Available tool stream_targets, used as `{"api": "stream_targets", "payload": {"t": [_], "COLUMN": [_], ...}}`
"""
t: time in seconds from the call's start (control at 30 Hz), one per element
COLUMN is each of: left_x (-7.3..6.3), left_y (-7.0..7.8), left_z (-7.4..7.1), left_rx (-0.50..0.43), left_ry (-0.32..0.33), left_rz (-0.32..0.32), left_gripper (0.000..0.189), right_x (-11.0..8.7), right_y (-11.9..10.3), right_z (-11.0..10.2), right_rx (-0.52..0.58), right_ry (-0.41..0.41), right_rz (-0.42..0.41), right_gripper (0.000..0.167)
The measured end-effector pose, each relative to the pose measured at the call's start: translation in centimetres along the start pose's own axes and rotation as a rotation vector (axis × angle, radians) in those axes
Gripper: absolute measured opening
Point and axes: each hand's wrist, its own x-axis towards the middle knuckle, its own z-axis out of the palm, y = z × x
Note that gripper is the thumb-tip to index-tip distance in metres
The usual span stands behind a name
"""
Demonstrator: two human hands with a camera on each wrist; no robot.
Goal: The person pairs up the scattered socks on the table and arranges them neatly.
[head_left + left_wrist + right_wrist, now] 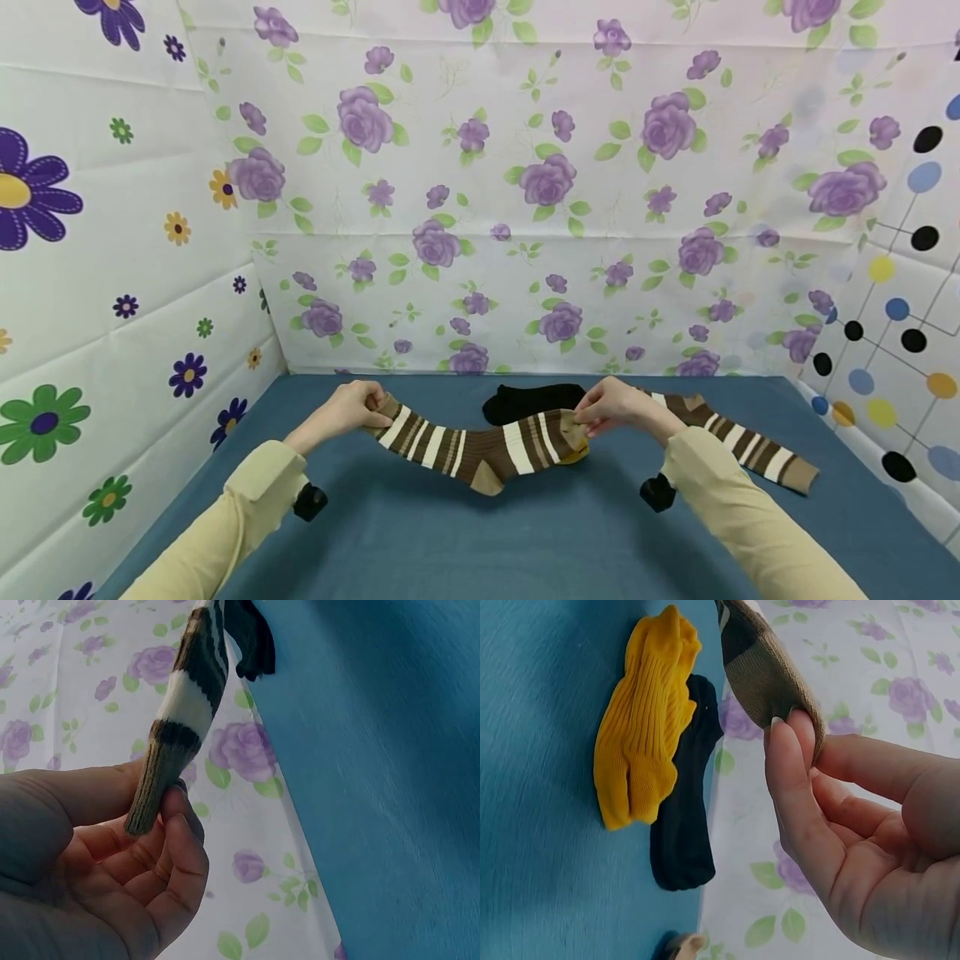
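Note:
A brown, white and tan striped sock hangs stretched between both hands above the blue cloth, its tan heel sagging in the middle. My left hand pinches the ribbed cuff between thumb and fingers. At the other end, the tan toe is pinched by my right hand. Behind the held sock lies a black sock. A yellow ribbed sock rests beside the black one; the head view shows only its edge under the held toe.
Another striped sock lies on the blue cloth at the right, partly hidden behind the right hand and forearm. Flower-printed sheets rise along the back and left, and a dotted sheet stands on the right.

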Motion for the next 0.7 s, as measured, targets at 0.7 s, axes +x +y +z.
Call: {"api": "stream_targets", "payload": {"t": [0.7], "left_x": [0.6], "left_y": [1.2], "left_z": [1.5], "left_rx": [-0.084], "left_ry": [-0.105], "left_rz": [0.040], "left_gripper": [0.019], "right_x": [-1.7], "right_y": [1.5], "right_z": [-2.2], "right_rx": [-0.036], "right_ry": [-0.054], "right_rz": [0.042], "right_gripper": [0.015]}}
